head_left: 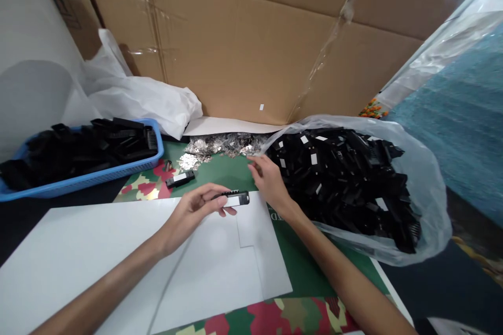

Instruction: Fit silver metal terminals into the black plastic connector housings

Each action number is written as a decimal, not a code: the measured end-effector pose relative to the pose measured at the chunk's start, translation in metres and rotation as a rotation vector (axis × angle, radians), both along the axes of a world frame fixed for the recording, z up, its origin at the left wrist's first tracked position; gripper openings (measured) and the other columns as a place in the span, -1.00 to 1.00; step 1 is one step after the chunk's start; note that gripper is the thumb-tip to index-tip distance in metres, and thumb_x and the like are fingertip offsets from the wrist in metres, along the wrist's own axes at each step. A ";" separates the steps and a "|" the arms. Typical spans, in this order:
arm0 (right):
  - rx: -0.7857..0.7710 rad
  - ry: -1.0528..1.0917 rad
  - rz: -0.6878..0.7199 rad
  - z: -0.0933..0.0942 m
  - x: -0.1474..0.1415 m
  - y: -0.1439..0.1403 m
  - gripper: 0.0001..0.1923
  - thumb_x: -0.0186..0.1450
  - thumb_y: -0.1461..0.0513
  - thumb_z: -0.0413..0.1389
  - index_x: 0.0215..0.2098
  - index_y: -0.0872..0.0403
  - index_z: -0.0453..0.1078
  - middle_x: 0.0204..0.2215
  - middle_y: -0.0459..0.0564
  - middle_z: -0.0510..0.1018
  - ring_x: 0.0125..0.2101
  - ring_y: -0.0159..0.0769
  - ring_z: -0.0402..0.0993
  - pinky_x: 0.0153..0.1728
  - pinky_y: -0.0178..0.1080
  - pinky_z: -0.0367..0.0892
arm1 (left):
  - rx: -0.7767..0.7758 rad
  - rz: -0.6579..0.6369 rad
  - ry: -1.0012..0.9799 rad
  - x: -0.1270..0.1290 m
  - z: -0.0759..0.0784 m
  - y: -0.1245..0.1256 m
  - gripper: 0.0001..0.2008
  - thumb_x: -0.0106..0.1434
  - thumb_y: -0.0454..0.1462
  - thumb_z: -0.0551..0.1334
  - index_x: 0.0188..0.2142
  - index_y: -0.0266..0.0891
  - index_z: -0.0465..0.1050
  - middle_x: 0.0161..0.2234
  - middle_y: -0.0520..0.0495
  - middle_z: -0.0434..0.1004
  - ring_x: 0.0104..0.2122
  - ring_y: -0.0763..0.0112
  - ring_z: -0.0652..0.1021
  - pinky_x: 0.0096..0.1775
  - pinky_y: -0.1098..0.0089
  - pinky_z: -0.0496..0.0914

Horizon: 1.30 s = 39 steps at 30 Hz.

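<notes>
My left hand is closed around a slim black plastic part with a white label on its side and a row of small teeth along the top. It is held above white sheets. My right hand is at the near edge of a pile of small shiny metal pieces, its thumb and forefinger curled towards each other. Whatever lies between those fingertips is too small to make out. A similar black part with a white label lies on the green surface, left of the pile.
A blue basket full of black parts stands at left. On the right, a clear plastic bag holds many labelled black parts. White sheets cover the front. Behind are a large cardboard box and a white bag.
</notes>
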State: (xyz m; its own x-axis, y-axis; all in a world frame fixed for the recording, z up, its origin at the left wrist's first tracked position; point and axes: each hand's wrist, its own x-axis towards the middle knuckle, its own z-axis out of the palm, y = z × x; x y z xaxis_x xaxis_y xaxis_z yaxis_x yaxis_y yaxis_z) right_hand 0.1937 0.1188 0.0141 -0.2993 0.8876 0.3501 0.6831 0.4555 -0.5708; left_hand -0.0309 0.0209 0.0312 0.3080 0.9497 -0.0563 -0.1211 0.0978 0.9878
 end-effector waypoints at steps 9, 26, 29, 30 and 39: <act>-0.488 0.735 0.064 -0.004 0.032 -0.081 -0.68 0.37 0.08 0.28 -0.03 0.12 0.56 -0.45 -0.05 0.59 -0.55 -0.38 0.49 -0.50 -0.32 0.47 | -0.255 -0.004 -0.214 0.000 -0.007 0.003 -0.80 0.37 -0.16 0.38 -0.10 -0.21 0.56 -0.14 -0.10 0.65 -0.08 0.23 0.67 -0.03 0.34 0.46; -0.572 0.715 0.125 -0.003 0.023 -0.087 -0.66 0.39 0.08 0.22 0.00 0.12 0.60 -0.36 -0.01 0.67 -0.35 -0.31 0.63 -0.19 -0.23 0.52 | -0.152 -0.055 0.026 0.002 -0.020 0.002 -0.82 0.37 -0.12 0.37 -0.17 -0.12 0.48 -0.19 0.03 0.58 -0.19 0.47 0.52 -0.12 0.50 0.36; -0.548 0.666 0.088 0.000 0.022 -0.089 -0.70 0.38 0.06 0.24 -0.10 0.11 0.64 -0.33 0.00 0.68 -0.35 -0.31 0.63 -0.28 -0.27 0.50 | -0.008 -0.039 0.138 0.004 -0.025 0.002 -0.78 0.35 -0.08 0.37 -0.19 -0.12 0.46 -0.23 0.05 0.54 -0.20 0.44 0.50 -0.17 0.48 0.35; -0.539 0.649 0.081 0.002 0.021 -0.089 -0.73 0.37 0.08 0.26 -0.13 0.10 0.64 -0.31 0.00 0.68 -0.36 -0.31 0.63 -0.30 -0.28 0.49 | 0.030 -0.024 0.186 0.004 -0.026 0.002 -0.78 0.35 -0.08 0.37 -0.16 -0.11 0.46 -0.21 0.04 0.54 -0.18 0.41 0.51 -0.16 0.46 0.36; -0.396 0.574 0.056 -0.008 0.017 -0.094 -0.82 0.37 0.20 0.28 -0.08 0.07 0.62 -0.26 -0.04 0.72 -0.30 -0.30 0.69 -0.17 -0.28 0.56 | 0.465 -0.011 0.625 0.010 -0.027 -0.009 -0.79 0.42 -0.17 0.28 0.02 -0.03 0.41 -0.10 0.03 0.56 -0.14 0.36 0.58 -0.10 0.36 0.46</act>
State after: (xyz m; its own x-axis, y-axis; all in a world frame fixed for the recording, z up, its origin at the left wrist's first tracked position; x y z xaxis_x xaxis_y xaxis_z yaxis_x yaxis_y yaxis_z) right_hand 0.2107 0.0252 0.0057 -0.2124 0.9698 0.1201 0.2054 0.1645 -0.9648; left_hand -0.0211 0.0116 0.0047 0.3599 0.9152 0.1812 0.4701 -0.3457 0.8121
